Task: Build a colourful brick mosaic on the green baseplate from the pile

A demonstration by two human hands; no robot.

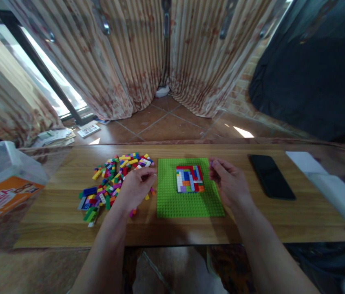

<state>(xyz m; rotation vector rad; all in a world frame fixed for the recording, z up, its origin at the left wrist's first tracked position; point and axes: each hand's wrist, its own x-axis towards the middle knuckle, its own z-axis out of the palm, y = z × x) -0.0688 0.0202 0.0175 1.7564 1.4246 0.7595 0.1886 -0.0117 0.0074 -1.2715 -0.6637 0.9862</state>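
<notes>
A green baseplate lies on the wooden table, bearing a roughly square build of toy bricks in red, white, blue, orange and other colours. My left hand is just off the plate's left edge, over the right side of a loose brick pile. Its thumb and fingers are pinched together; what they hold, if anything, is too small to make out. Above the plate's right edge, my right hand pinches a small purple brick at its fingertips. Its other fingers are curled in.
A black phone lies right of the plate, with white papers beyond it. A clear plastic box with an orange label stands off the table's left end. Past the wooden table are a tiled floor and striped curtains.
</notes>
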